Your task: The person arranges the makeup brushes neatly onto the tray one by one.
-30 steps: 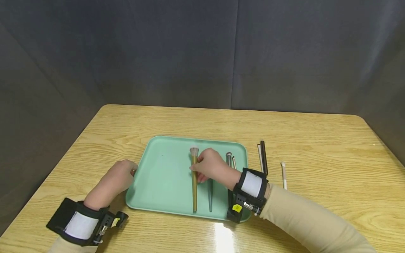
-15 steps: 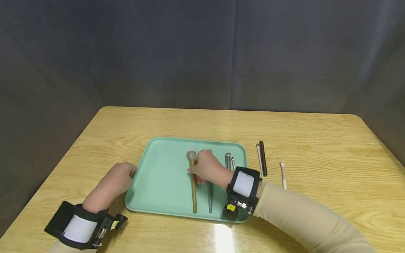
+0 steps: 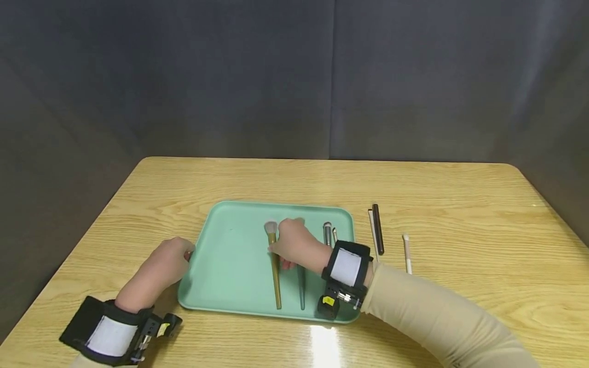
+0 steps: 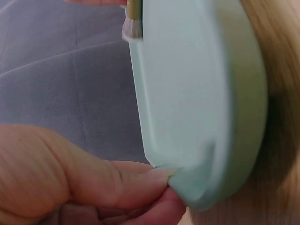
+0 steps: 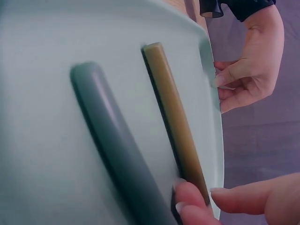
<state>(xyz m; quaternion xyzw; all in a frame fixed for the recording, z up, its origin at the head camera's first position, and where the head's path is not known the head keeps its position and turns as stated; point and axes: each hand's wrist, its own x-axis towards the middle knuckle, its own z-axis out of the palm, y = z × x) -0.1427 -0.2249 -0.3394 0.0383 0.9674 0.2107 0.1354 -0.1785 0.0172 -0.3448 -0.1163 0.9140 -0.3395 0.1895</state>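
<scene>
A makeup brush (image 3: pixel 276 281) with a gold handle and pale bristles lies in the mint-green tray (image 3: pixel 225 276), its bristles toward the back. My right hand (image 3: pixel 299 246) pinches its handle between thumb and fingers, as the right wrist view shows. Just right of it, a brush with a blue-grey handle (image 5: pixel 117 150) lies roughly alongside, its upper part partly covered by my hand. At the tray's left rim, my left hand (image 3: pixel 169 259) grips the edge; the left wrist view shows the thumb on top of the rim.
Two more brushes, a dark one (image 3: pixel 327 232) and a thin one (image 3: pixel 335 234), lie in the tray's right part, partly behind my right wrist. On the wooden table (image 3: pixel 460 220) to the right are a black stick (image 3: pixel 378 230), a slim white one (image 3: pixel 372 227) and a white-handled brush (image 3: pixel 407 255).
The gold-handled brush's bristle end has swung slightly left with my right hand, so the brush lies more slanted. My left hand keeps its grip on the tray rim.
</scene>
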